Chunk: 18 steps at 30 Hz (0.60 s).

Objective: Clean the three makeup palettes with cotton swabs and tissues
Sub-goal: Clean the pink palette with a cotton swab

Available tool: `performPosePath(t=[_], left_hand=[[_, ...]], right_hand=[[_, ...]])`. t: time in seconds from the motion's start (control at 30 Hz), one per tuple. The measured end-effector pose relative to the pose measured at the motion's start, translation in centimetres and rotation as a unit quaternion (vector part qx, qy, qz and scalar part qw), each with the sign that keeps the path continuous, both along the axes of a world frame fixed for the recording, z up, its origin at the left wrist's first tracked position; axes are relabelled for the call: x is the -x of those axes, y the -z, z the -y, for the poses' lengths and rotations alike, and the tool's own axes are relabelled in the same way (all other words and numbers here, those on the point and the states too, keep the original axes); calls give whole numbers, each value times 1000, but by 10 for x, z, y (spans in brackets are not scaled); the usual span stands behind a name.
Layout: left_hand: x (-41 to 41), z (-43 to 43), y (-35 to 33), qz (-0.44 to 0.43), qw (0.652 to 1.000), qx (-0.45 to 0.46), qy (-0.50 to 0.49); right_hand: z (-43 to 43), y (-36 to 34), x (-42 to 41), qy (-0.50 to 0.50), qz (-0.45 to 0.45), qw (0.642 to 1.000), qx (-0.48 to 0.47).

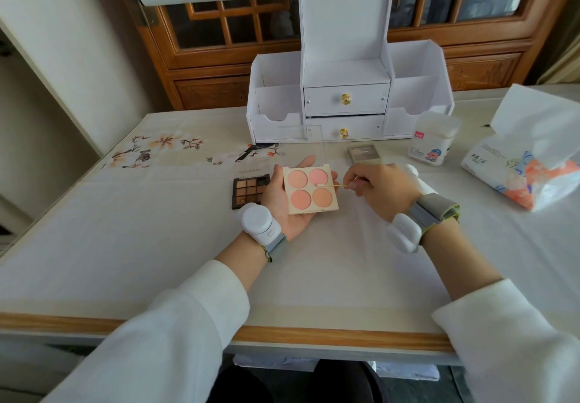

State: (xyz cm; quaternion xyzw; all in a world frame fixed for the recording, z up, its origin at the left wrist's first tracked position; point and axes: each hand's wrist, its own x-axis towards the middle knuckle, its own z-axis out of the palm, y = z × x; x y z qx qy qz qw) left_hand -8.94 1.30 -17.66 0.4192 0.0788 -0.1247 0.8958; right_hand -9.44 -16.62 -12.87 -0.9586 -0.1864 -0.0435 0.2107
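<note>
A cream blush palette (332, 207) with four round pink and peach pans rests open in my left hand (282, 201), its clear lid raised behind. My right hand (381, 190) pinches a wooden cotton swab (329, 185); its white tip touches the palette's middle, between the pans. A dark eyeshadow palette (248, 192) with brown shades lies open on the table just left of my left hand. A small grey palette (365, 154) lies behind my right hand.
A white desktop organiser (348, 98) with two drawers stands at the back. To the right are a clear tub of cotton swabs (434, 139) and an open tissue pack (521, 164). The table's wooden front edge (282, 335) runs near my sleeves.
</note>
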Motion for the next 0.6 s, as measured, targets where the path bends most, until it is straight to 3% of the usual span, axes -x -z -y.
performPosePath(t=[0.17, 0.37, 0.6], left_hand=[[-1, 0, 0, 2, 1000, 3, 8], [-3, -11, -2, 4, 1000, 12, 11], [-2, -36, -3, 4, 1000, -4, 9]], right_hand=[[3, 5, -4, 10, 13, 1000, 2], [2, 5, -2, 27, 22, 997, -68], [-10, -1, 10, -22, 4, 997, -72]])
